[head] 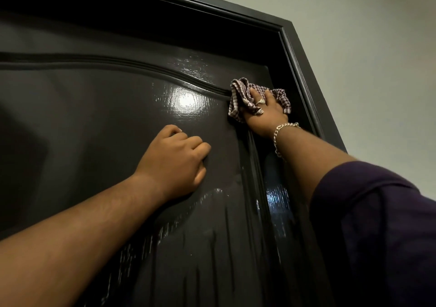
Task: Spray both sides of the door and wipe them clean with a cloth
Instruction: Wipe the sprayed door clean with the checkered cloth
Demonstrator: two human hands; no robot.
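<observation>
Up high, right hand pressing cloth on door

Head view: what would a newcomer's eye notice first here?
The right hand presses a checked cloth on the dark door, near its upper right corner. The left hand, fingers curled, rests on the panel lower down. Wet streaks run below it.
</observation>
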